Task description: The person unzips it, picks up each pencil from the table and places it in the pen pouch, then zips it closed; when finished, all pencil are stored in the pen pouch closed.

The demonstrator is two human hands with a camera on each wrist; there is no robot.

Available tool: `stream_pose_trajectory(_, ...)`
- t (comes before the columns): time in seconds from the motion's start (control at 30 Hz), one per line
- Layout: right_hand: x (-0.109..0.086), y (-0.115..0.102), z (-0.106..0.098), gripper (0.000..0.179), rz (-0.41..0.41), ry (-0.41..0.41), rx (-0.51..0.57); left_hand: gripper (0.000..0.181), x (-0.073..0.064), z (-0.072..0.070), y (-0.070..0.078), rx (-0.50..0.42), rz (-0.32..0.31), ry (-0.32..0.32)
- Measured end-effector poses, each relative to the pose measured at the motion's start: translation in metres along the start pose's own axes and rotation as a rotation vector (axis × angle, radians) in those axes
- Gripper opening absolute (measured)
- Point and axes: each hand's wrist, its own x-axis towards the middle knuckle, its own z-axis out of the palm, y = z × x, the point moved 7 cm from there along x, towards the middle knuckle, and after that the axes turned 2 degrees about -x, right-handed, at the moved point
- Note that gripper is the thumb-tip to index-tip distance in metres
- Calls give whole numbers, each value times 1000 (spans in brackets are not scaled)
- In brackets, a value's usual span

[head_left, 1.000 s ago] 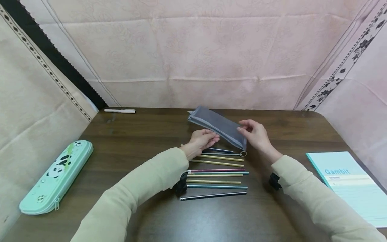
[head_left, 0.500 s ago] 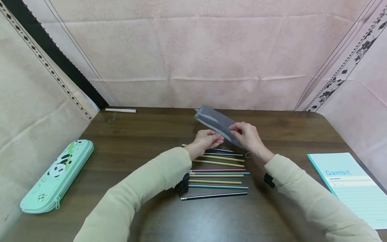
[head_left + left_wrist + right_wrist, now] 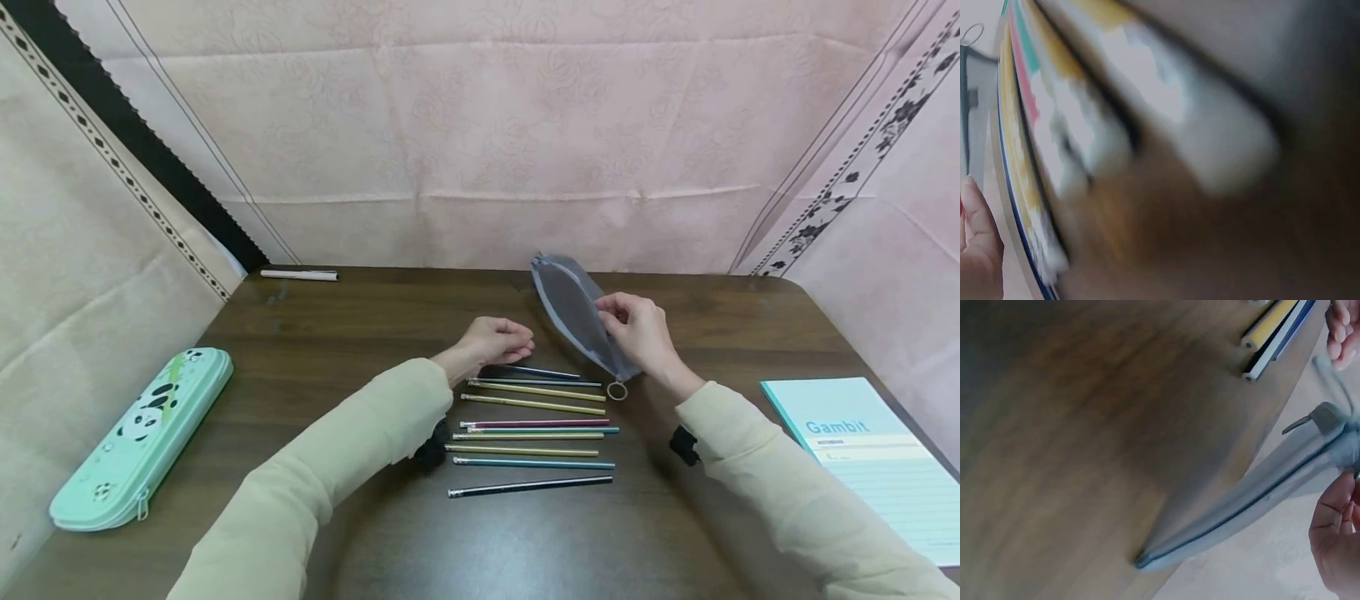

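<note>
A grey, see-through zip pencil pouch (image 3: 577, 312) with a metal ring at its lower end is held up over the back of the table. My right hand (image 3: 641, 333) pinches its right side between thumb and fingers. In the right wrist view, the pouch (image 3: 1247, 506) shows a dark line along its length; whether the zip is undone I cannot tell. Left of the pouch and apart from it, my left hand (image 3: 491, 342) hovers with loosely bent fingers and nothing visible in them. Beneath it lie several pencils (image 3: 536, 408) in a rough column, gold, blue, red and black.
A mint pencil case (image 3: 142, 442) with pandas lies at the left. On the right is a light-blue notebook (image 3: 862, 458). One white stick-like item (image 3: 298, 274) rests at the back left edge. A cloth (image 3: 480, 150) hangs behind the wooden table (image 3: 525, 550).
My left hand has let go of the pouch's edge and drawn back left. The pouch has swung more upright and shifted right, with my right hand still gripping it.
</note>
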Motion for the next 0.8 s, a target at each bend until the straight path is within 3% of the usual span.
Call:
stream_pose_trajectory(0.13,-5,11,-2,15,77,-21,20,20,-3,-15,6,229,90,-19)
stream_pose_trajectory(0.2,-8,17,-3,17,124,-41,50,19,-6,-21,9,390,135,-28)
stream_pose_trajectory(0.37,-14,29,-2,24,246,-93,165,16,-12,-27,12,722,214,-70)
stream_pose_trajectory(0.47,-17,35,-1,27,301,-106,231,16,-13,-27,11,817,238,-93)
stream_pose_trajectory(0.8,-22,46,1,31,372,-104,413,14,-14,-30,11,983,268,-100)
